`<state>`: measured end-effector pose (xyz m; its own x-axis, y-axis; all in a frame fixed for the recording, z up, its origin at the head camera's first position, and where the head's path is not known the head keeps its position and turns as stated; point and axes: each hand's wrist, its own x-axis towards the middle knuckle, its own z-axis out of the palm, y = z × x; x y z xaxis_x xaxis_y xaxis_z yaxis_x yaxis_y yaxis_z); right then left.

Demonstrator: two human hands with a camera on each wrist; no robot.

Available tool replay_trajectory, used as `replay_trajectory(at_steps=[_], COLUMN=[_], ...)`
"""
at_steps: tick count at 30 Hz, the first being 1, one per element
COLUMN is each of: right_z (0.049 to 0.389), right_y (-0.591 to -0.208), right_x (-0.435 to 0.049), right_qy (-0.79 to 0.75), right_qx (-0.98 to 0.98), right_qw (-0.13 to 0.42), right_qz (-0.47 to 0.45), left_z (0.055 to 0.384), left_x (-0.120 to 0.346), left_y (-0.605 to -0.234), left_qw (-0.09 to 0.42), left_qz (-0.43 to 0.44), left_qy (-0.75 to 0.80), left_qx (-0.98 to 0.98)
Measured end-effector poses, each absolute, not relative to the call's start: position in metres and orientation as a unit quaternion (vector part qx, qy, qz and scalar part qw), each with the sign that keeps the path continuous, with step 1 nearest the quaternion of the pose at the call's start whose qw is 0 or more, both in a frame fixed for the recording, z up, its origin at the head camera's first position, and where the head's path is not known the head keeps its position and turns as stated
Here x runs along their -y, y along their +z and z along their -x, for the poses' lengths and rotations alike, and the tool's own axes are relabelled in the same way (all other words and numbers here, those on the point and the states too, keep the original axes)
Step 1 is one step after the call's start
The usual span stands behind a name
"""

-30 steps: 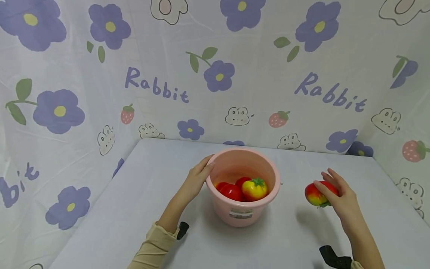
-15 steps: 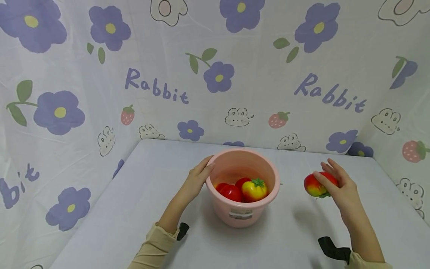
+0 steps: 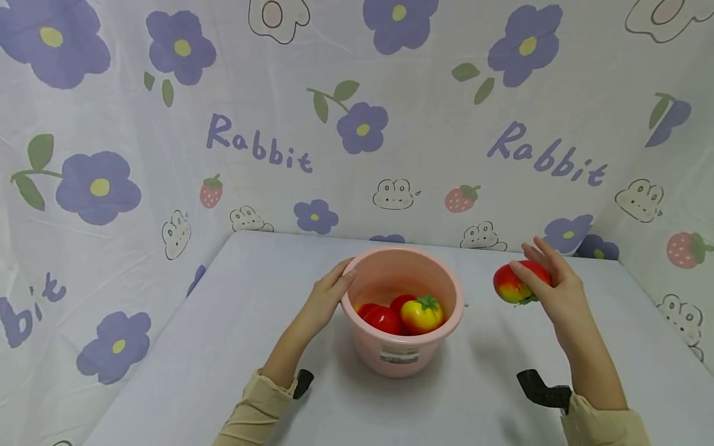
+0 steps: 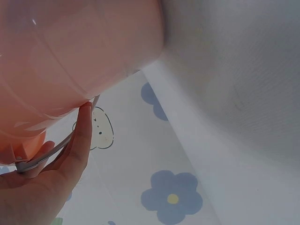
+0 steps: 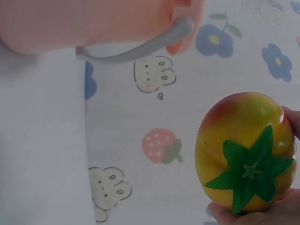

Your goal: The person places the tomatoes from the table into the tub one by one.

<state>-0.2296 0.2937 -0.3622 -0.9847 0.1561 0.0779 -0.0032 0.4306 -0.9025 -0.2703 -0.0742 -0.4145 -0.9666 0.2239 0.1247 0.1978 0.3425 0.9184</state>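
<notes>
A pink bucket (image 3: pixel 393 353) stands upright mid-table, with several red and yellow tomatoes (image 3: pixel 422 314) inside. My left hand (image 3: pixel 325 294) grips its left rim; in the left wrist view the fingers (image 4: pixel 80 140) lie against the outer wall beside the grey handle (image 4: pixel 51 152). To the right of the bucket, my right hand (image 3: pixel 558 288) holds another tomato (image 3: pixel 510 286) above the table, between thumb and fingers. Up close in the right wrist view, that tomato (image 5: pixel 220 164) is glossy red and yellow with a green leafy top.
A white table (image 3: pixel 251 266) spreads under the bucket. Behind and beside it hangs a cloth (image 3: pixel 424 136) printed with flowers, rabbits and strawberries. On the bucket's right side, its grey handle (image 5: pixel 136 54) hangs down. Black camera mounts (image 3: pixel 543 391) sit at both wrists.
My right hand has lifted the tomato higher, away from me, and lately a little left toward the bucket. The left hand and bucket have stayed in place.
</notes>
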Motion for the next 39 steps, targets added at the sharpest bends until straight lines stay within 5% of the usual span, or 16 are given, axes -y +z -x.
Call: replay_trajectory(at_steps=[39], right_z=[0.249], right_y=[-0.301], right_x=[-0.183], right_qy=[0.56], right_qx=[0.817], right_qw=[0.094], right_qz=[-0.106], left_z=[0.272], left_x=[0.075], left_y=[-0.418], left_qw=[0.016], left_qz=[-0.132], left_qy=[0.561], left_qx=[-0.817])
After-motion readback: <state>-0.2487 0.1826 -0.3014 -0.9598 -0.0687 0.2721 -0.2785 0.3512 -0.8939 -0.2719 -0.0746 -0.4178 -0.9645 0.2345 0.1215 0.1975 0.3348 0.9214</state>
